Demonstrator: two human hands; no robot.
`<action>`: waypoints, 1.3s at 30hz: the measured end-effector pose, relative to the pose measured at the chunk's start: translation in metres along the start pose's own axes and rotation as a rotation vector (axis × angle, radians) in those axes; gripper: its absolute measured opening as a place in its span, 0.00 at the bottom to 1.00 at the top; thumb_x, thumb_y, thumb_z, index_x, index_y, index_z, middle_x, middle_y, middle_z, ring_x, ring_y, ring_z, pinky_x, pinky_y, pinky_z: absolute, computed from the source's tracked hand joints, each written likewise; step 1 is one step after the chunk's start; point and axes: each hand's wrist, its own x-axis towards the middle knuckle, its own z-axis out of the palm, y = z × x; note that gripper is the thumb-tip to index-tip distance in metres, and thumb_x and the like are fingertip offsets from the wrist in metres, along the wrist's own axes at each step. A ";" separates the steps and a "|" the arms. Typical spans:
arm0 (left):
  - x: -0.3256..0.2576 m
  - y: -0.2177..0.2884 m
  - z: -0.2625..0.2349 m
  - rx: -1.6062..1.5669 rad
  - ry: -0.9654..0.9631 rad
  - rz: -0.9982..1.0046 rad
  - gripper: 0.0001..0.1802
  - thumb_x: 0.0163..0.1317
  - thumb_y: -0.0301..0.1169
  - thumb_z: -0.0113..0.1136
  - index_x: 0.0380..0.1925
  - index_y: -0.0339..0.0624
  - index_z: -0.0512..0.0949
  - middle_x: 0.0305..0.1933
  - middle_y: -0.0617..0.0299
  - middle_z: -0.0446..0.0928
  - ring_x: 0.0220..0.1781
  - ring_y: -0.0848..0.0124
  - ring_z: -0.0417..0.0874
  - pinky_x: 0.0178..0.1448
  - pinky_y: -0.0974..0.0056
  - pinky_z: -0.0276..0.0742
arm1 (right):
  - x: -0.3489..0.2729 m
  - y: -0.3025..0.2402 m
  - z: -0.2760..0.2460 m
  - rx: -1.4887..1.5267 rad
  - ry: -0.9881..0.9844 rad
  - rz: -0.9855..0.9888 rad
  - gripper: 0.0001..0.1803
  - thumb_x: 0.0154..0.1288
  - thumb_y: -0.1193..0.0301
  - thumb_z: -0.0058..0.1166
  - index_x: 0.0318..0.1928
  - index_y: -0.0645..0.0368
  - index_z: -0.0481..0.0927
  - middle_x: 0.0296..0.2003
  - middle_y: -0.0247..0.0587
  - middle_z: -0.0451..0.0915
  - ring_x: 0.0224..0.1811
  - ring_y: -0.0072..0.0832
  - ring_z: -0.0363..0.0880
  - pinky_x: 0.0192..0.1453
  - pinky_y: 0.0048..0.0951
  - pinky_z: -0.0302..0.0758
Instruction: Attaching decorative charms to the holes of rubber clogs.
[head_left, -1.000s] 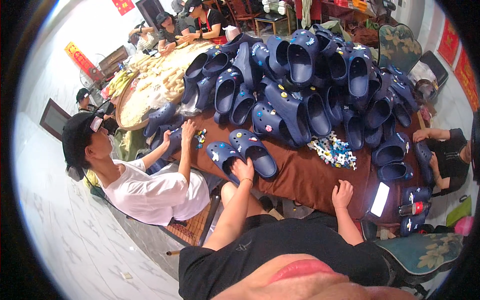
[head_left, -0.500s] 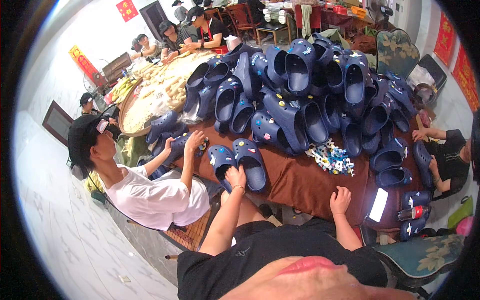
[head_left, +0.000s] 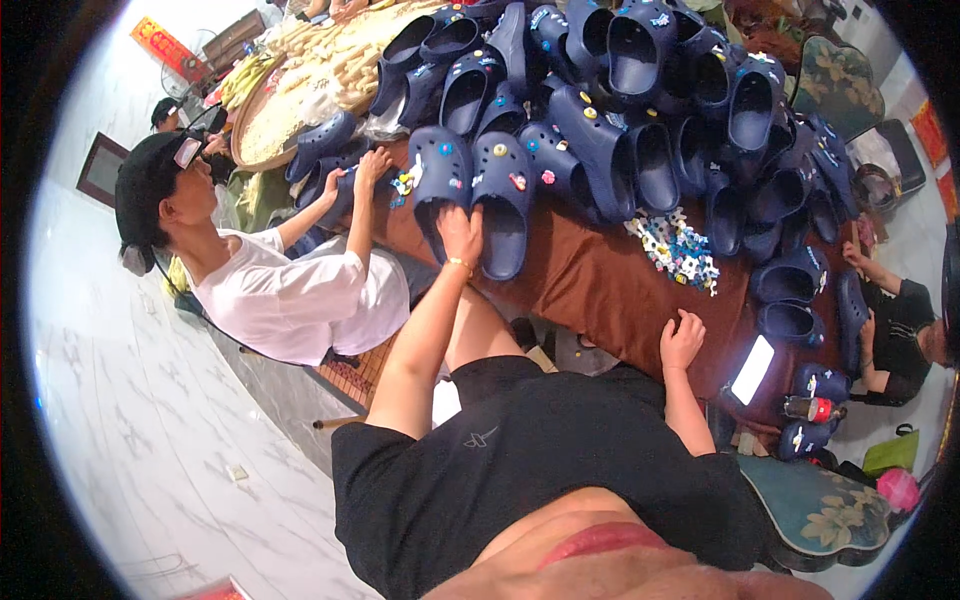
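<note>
Clogs [head_left: 442, 178] of navy-blue foam, paired side by side, lie at the near edge of the brown-cloth-covered table [head_left: 575, 265], rounded, hole-punched toes toward its far edge, heel openings facing the near one. Small blue, white, yellow and red charms [head_left: 446, 150] dot the uppers. The left hand [head_left: 461, 236] grips their adjoining rims, fingertips partly hidden. The right hand [head_left: 682, 340], loosely open, is at the near edge, beside a flat, glowing white rectangular device [head_left: 752, 370].

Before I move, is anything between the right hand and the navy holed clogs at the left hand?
Nothing visible: only brown cloth lies between the right hand and clogs. The heap of small white and blue charms sits farther back, off that line.
</note>
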 end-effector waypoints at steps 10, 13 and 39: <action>0.141 0.025 0.011 0.245 -0.215 -0.204 0.40 0.48 0.48 0.58 0.57 0.41 0.56 0.60 0.54 0.60 0.63 0.57 0.56 0.61 0.49 0.54 | -0.005 0.003 0.001 -0.031 -0.033 0.018 0.15 0.52 0.69 0.51 0.43 0.56 0.72 0.42 0.44 0.68 0.46 0.41 0.65 0.50 0.40 0.64; 0.136 0.006 0.023 0.142 -0.419 -0.483 0.43 0.49 0.42 0.58 0.61 0.48 0.47 0.62 0.53 0.56 0.65 0.54 0.53 0.63 0.50 0.52 | -0.004 0.000 -0.001 -0.018 -0.030 0.002 0.15 0.52 0.69 0.51 0.42 0.57 0.72 0.41 0.44 0.68 0.46 0.41 0.65 0.50 0.40 0.64; 0.062 -0.027 0.036 0.172 -0.317 -0.230 0.18 0.46 0.34 0.60 0.40 0.44 0.73 0.43 0.51 0.71 0.46 0.55 0.73 0.49 0.55 0.71 | -0.005 -0.002 -0.006 0.013 -0.033 0.051 0.15 0.50 0.71 0.51 0.40 0.57 0.71 0.41 0.42 0.68 0.46 0.40 0.65 0.50 0.40 0.63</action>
